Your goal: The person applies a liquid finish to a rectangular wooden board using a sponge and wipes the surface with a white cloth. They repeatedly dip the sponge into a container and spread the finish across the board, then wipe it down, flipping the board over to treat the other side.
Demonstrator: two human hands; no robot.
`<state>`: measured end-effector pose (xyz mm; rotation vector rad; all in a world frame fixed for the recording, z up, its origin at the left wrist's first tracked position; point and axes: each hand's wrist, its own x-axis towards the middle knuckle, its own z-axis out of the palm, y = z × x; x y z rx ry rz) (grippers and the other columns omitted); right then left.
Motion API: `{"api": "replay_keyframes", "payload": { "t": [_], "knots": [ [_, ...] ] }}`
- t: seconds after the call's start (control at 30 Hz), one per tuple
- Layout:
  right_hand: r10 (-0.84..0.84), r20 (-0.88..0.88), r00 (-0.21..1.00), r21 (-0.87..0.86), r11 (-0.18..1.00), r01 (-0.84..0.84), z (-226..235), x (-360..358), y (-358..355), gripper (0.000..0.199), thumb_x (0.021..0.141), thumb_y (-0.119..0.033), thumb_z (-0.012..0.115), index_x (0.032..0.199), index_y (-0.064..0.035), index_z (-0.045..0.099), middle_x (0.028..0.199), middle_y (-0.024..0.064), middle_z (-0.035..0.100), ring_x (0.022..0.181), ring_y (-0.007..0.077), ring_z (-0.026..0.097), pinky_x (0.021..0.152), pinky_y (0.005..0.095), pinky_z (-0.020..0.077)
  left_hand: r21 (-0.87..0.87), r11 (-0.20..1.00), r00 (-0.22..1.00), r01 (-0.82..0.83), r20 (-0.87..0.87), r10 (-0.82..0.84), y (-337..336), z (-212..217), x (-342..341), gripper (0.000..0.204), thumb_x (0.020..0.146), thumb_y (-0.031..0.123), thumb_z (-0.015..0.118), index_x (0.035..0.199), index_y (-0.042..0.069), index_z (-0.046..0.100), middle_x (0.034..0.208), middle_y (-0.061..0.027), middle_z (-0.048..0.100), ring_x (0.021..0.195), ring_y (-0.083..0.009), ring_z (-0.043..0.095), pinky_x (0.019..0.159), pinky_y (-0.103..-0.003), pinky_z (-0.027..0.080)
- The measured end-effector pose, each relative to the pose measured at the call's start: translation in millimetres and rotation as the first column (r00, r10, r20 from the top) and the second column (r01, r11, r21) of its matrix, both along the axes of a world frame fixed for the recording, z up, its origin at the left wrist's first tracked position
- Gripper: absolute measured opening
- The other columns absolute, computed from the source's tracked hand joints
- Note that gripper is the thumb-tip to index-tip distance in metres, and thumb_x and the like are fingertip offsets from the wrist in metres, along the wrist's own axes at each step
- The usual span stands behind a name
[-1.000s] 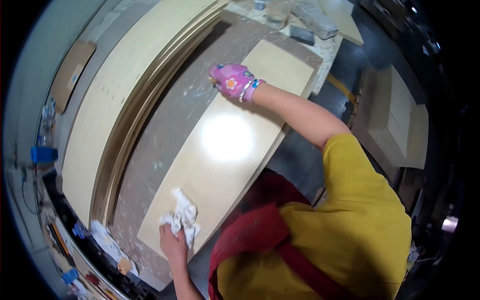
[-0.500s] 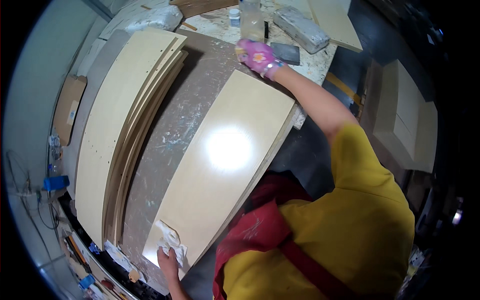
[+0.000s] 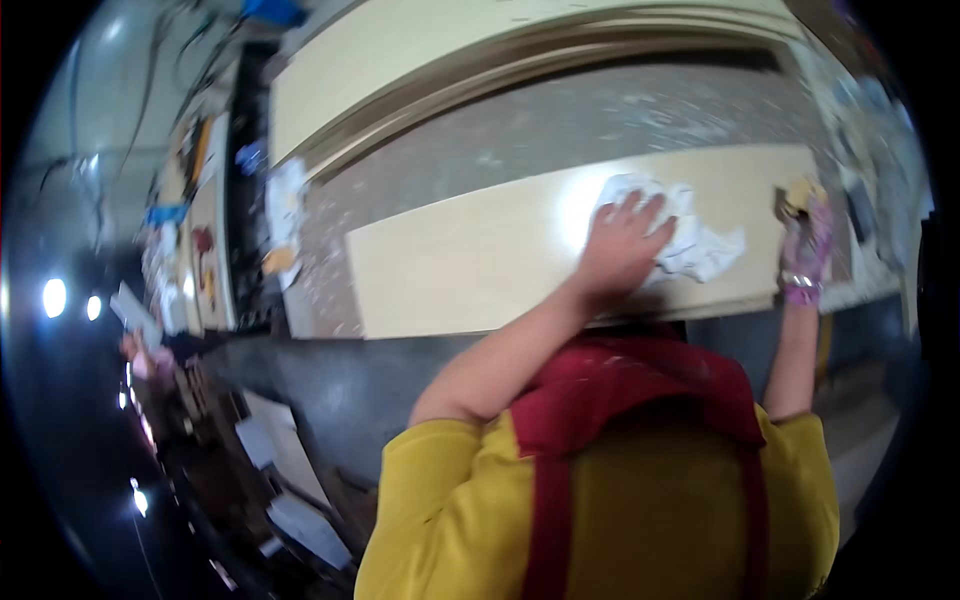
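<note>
Nearest the camera, a yellow shirt (image 3: 620,520) crossed by red apron straps (image 3: 640,400) fills the lower frame, and both forearms are stretched away from it toward the bench. The left hand (image 3: 620,250) is laid flat with fingers spread, pressed down on a crumpled white rag (image 3: 690,240) that is pinned against the pale wooden panel (image 3: 470,265); nothing is gripped, the cloth is only held under the palm. The right hand (image 3: 805,255), covered by a pink patterned glove, is closed around the right end of the panel, where a small tan block (image 3: 800,195) is seen at the fingertips, though whether it is held cannot be told. The panel is lying lengthwise along the front of a dusty grey workbench (image 3: 560,130). For a good wipe, even pressure should be kept through the whole palm, the rag should be drawn along the grain in long overlapping passes, and the board should be steadied firmly at its end so it does not slide. Beyond it, more pale panels (image 3: 450,50) are stacked at the far edge of the bench. Scraps and tools (image 3: 200,230) are scattered at the left.
</note>
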<state>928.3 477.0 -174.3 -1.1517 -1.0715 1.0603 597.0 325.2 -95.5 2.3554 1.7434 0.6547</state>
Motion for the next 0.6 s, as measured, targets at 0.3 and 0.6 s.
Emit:
{"api": "replay_keyframes", "payload": {
  "t": [0.3, 0.6],
  "knots": [
    [0.140, -0.191, 0.972, -0.031, 0.988, -0.148, -23, 5, 28, 0.039, 0.090, -0.016, 0.063, 0.123, 0.0004, 0.049, 0.111, 0.0112, 0.059, 0.097, 0.0187, 0.059, 0.077, 0.0300, 0.0492, 0.114, 0.777, 0.766, -0.619, -0.128, 0.630, -70, -28, -248, 0.016, 0.073, 0.017, 0.064, 0.079, 0.004, 0.059, 0.080, -0.0160, 0.061, 0.077, -0.0336, 0.060, 0.069, -0.046, 0.048],
    [-0.151, -0.147, 0.977, -0.013, 0.988, 0.151, -14, -25, 21, 0.043, 0.086, -0.016, 0.068, 0.121, -0.0003, 0.050, 0.105, 0.0105, 0.061, 0.084, 0.0160, 0.061, 0.072, 0.0258, 0.0523, -0.091, 0.463, 0.460, -0.882, -0.383, 0.801, -181, 14, -409, 0.033, 0.088, 0.029, 0.058, 0.100, -0.001, 0.060, 0.098, -0.0224, 0.061, 0.092, -0.0403, 0.059, 0.079, -0.048, 0.048]
  ]
}}
